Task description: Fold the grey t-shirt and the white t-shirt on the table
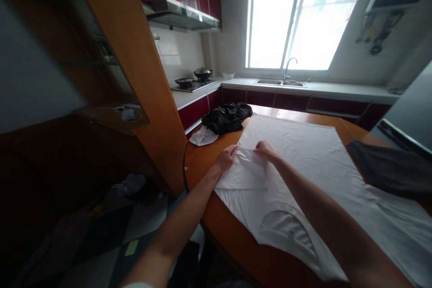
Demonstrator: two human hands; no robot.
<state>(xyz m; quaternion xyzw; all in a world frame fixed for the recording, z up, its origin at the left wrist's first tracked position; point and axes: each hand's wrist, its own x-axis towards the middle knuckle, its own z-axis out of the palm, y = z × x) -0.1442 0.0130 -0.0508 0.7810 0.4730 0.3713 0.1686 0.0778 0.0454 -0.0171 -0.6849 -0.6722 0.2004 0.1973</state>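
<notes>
A white T-shirt (303,148) lies spread over the wooden table, its neckline toward me and its hem toward the window. The sleeve (241,173) on the left side is folded inward onto the body. My left hand (227,156) pinches one corner of this sleeve near the table's left edge. A short way to the right, my right hand (265,150) grips the other corner, fingers closed on the cloth. Between both hands the sleeve edge runs fairly straight. The other sleeve stretches off to the lower right.
Black clothing (227,118) and a crumpled white cloth (203,136) lie on the far left of the table (219,243). Folded dark grey clothing (391,168) is at the right. Beyond are a counter, a sink (283,83) and a stove (194,85); a wooden cabinet post (148,99) stands left.
</notes>
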